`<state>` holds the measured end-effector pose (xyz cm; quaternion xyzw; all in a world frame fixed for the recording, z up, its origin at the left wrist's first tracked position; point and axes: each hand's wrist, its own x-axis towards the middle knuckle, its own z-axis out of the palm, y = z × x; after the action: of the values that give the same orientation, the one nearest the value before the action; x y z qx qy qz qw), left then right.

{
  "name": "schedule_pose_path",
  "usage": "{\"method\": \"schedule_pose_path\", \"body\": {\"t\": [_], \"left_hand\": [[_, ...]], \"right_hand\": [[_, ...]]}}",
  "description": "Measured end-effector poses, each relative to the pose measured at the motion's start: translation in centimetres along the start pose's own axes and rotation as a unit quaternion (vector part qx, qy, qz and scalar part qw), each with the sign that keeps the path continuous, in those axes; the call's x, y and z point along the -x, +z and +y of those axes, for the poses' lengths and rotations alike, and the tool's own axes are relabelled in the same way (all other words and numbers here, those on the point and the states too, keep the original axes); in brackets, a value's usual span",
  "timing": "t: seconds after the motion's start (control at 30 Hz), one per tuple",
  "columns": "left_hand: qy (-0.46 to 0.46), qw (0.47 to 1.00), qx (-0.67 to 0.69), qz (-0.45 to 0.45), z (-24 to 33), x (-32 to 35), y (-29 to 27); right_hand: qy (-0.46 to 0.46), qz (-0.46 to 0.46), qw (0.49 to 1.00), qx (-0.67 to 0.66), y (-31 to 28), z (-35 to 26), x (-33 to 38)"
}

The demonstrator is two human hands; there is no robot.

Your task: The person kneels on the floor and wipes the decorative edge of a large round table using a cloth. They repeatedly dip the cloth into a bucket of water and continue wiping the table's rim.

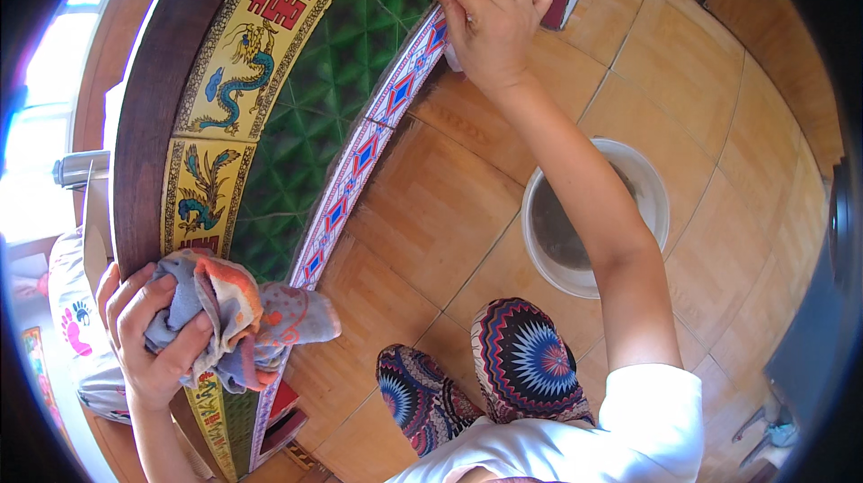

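At the top centre of the frame the right hand [490, 11] pinches a small pale wad [452, 58] against the patterned border strip [360, 155], which runs diagonally down-left toward the left hand [148, 339], whose fingers are clenched round a bunched rag [238, 317].

The left hand [148, 339] was closed around a bunched cloth [234, 321], which lay against the lower end of the patterned border strip [360, 168]. That strip ran from beside the left hand up to the right hand [485, 11], whose fingertips pressed on its upper end. Left of the strip lay a tiled panel [333, 96], and beyond that the painted band [234, 87] and the wooden rim [157, 105]. A basin [647, 186] stood on the tiled floor [449, 213], below the right hand and under its forearm. The knees [485, 371] were between the left hand and the basin.
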<state>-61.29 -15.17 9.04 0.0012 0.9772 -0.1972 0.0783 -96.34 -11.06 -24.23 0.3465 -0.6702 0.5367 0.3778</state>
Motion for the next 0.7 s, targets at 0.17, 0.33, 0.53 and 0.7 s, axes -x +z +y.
{"method": "schedule_pose_path", "body": {"t": [0.17, 0.33, 0.53, 0.7], "left_hand": [[0.008, 1.0, -0.003, -0.002, 0.0, -0.1, -0.1], [0.001, 1.0, -0.004, -0.004, 0.0, 0.1, 0.1], [-0.003, 1.0, -0.01, -0.002, 0.0, 0.2, 0.1], [-0.005, 1.0, -0.015, -0.004, -0.1, 0.4, 0.0]], "right_hand": [[0.005, 0.012, 1.0, -0.004, 0.7, 0.4, -1.3], [0.01, -0.016, 1.0, -0.02, 0.1, 0.2, -0.6], [0.025, 0.007, 0.999, -0.029, 0.7, -0.5, -0.6], [0.065, 0.027, 0.997, -0.023, 1.3, -0.5, -1.6]]}}
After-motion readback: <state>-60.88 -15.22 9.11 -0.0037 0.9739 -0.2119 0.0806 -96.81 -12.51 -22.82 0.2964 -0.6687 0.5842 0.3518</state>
